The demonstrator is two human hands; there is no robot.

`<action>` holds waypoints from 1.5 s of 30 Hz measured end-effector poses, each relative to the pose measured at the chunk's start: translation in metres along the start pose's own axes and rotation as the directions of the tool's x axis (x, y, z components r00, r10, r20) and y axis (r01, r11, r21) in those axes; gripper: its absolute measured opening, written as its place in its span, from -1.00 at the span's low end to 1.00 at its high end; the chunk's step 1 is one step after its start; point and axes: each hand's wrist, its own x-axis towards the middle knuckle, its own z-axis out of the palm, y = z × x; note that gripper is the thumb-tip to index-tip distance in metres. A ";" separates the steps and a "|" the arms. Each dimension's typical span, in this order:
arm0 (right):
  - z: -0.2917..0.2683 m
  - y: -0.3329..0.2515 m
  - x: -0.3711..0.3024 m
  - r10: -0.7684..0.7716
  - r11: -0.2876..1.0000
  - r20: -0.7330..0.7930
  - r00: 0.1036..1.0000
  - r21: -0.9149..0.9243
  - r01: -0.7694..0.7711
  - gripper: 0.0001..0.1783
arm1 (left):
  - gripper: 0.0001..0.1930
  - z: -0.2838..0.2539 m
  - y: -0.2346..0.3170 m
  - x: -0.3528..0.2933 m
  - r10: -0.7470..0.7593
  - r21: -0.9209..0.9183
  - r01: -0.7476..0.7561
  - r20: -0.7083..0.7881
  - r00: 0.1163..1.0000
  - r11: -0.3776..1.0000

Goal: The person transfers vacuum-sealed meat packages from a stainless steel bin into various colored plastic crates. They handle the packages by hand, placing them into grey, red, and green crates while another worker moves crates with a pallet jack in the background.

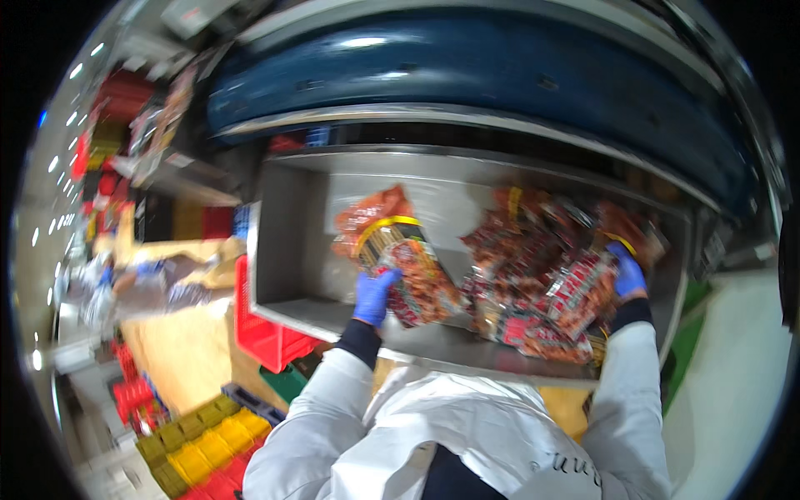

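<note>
Both my hands wear blue gloves and reach into a grey metal trough (296, 250). My left hand (375, 293) is closed on the near left edge of a clear plastic food package (417, 271). That package has reddish-brown contents and a black label with a yellow stripe. At the right of the trough lies a pile of similar packages (533, 267), overlapping one another. My right hand (627, 271) is at the pile's right side, its fingers closed around the edge of a shiny package (583, 292). Some of its fingertips are hidden, and the view is slightly blurred.
A wide blue conveyor belt (467, 67) runs beyond the trough. Near the trough's left end is a red crate (267, 325). Stacked yellow and olive crates (208, 442) stand at lower left. Farther left another person's gloved hand (150, 268) shows by a table.
</note>
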 end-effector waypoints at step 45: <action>0.619 0.300 -0.004 0.287 0.697 0.386 0.876 -0.712 0.085 -0.74 | -0.42 -0.483 0.003 -0.099 -0.134 -0.449 -0.146 -0.535 0.834 0.881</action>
